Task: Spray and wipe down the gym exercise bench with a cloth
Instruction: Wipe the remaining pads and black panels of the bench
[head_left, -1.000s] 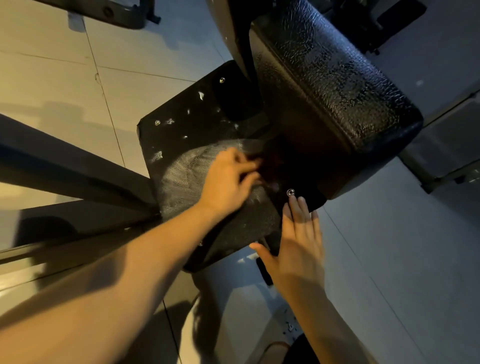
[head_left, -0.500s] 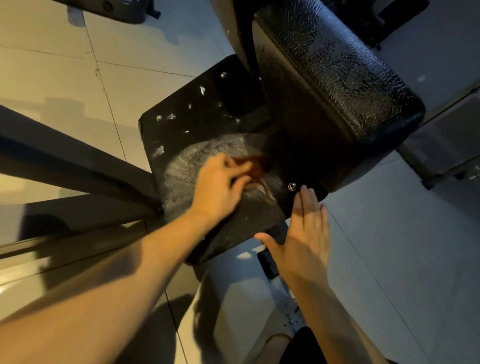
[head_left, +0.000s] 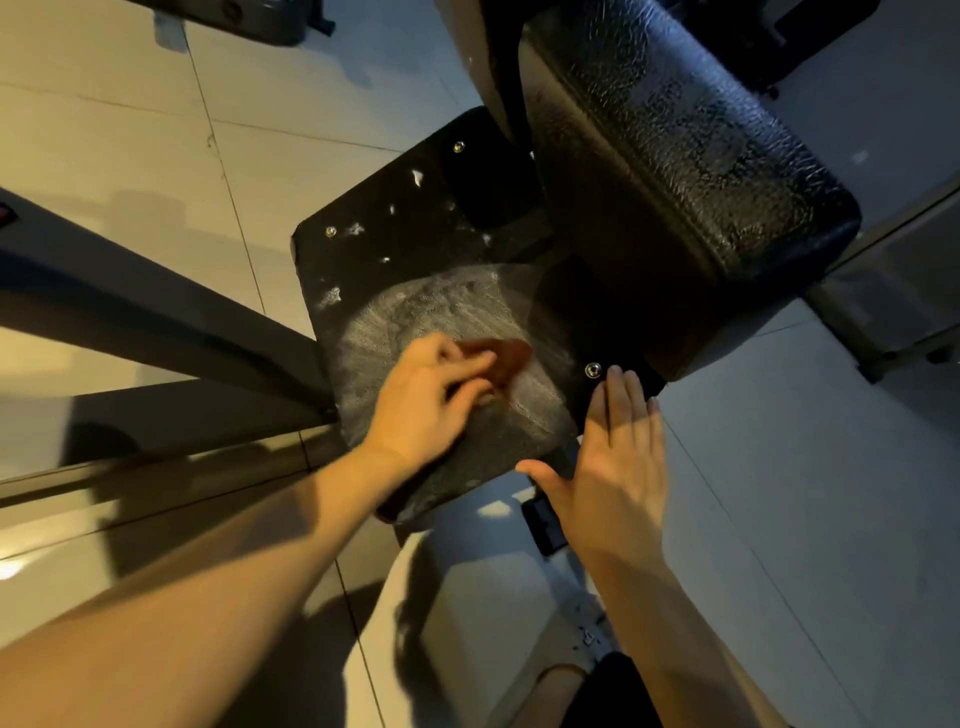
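A person's left hand (head_left: 423, 402) reaches in from the lower left, forearm stretched across the tiled floor (head_left: 130, 156). Its grip is narrow, fingers curled over a brown cloth (head_left: 509, 357) pressed to the black base plate (head_left: 395, 249) of a gym bench. The fingers are blurred. The cloth lies near the plate's middle, at the edge of a pale, streaky foam smear (head_left: 436, 312); white flecks dot the plate further back. The right hand (head_left: 621, 452) is held flat, palm down, its grip wide: fingers straight and together, thumb splayed to the left. Its fingertips sit at the plate's right edge, just beside a silver bolt (head_left: 592, 370); whether they touch the plate cannot be told. The bench's black padded cushion (head_left: 675, 156) overhangs the plate at upper right.
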